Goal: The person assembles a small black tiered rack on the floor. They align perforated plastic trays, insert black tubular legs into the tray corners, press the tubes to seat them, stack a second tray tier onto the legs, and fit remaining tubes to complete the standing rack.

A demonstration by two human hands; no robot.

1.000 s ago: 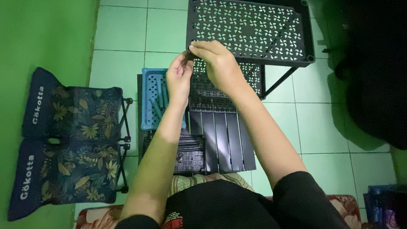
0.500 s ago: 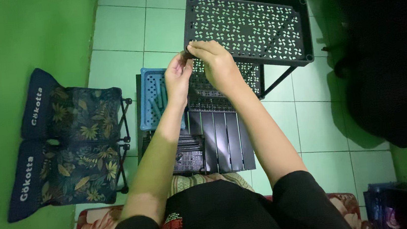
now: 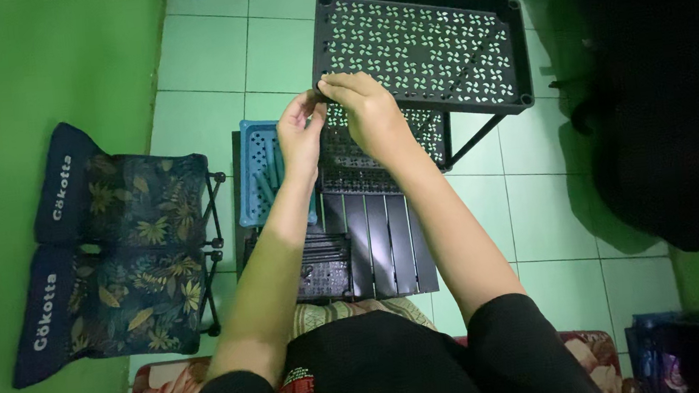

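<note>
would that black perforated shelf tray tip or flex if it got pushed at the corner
The black perforated tray looks like rigid moulded plastic, so it probably stays stiff. Full of cut-outs, it is likely light. Raised on a thin pole, it may wobble or tip.

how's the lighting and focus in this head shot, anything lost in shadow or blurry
Head view: green-tinted, dim light; the hands, left hand and right hand, at the black perforated shelf look sharp; the right side sinks into shadow; the lower right corner is blurred.

White lettered labels (image 3: 65,189) run along the dark navy edge bands of the leaf-patterned folding fabric stool at the left. No packages, signs or screens are to be seen.
</note>
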